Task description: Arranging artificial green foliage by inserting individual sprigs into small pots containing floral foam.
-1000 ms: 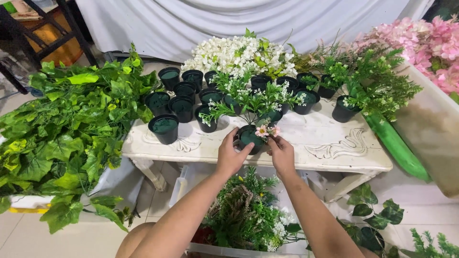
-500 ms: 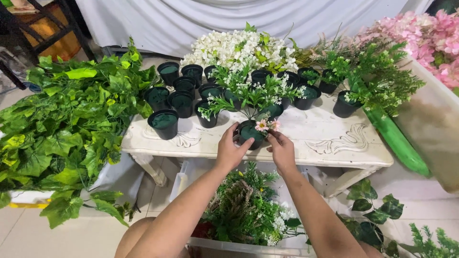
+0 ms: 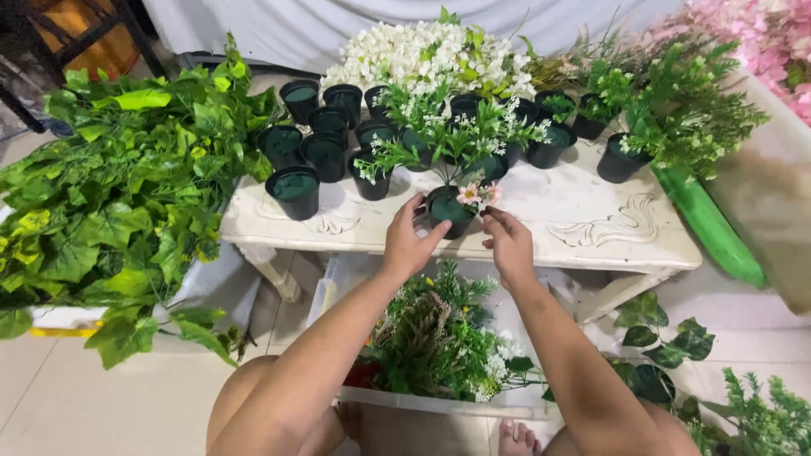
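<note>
Centre of frame, near the white table's (image 3: 591, 241) front edge — small black pot (image 3: 446, 211) steadied by left hand (image 3: 410, 245), fingers curled against its side. Right hand (image 3: 509, 245) fingertips pinching the stem of pink flowers (image 3: 478, 195) above the pot. Bare tabletop to the right; black pots (image 3: 325, 143) crowded upper left.

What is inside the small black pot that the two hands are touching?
The black pot holds a dark green filling with a green stem and small pink flowers in it. The left hand covers its left side; the pot's depth below the filling is hidden.
</note>
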